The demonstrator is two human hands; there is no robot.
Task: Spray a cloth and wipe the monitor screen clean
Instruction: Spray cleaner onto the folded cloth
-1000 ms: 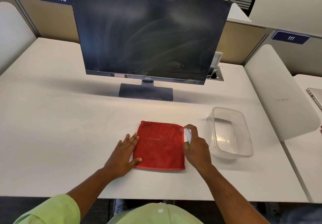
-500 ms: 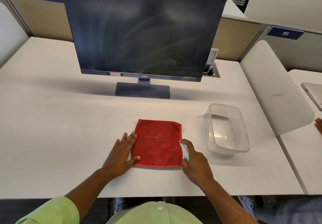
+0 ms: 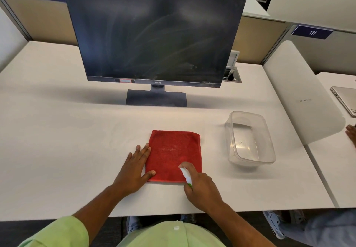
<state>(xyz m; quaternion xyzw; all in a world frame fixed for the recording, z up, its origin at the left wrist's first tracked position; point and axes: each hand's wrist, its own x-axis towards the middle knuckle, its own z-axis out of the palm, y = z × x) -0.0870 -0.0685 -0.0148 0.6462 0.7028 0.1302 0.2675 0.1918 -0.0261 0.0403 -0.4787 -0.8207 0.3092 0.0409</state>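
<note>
A folded red cloth [image 3: 173, 150] lies flat on the white desk [image 3: 67, 141] in front of me. My left hand [image 3: 134, 169] rests flat at the cloth's left edge, its thumb pressing the near left corner. My right hand [image 3: 202, 191] grips a small white spray bottle [image 3: 185, 174] with a green part, its nozzle over the cloth's near right corner. The dark monitor [image 3: 154, 33] stands behind on its base, its screen marked with dusty smears.
A clear plastic container [image 3: 250, 141] sits right of the cloth. A white divider [image 3: 300, 92] bounds the desk on the right, with a laptop [image 3: 344, 100] and another person's hand [image 3: 351, 133] beyond it. A cable port [image 3: 232, 76] sits behind the monitor.
My right hand with the spray bottle has moved from the cloth's far right edge down to its near right corner. My left hand has stayed at the left edge.
</note>
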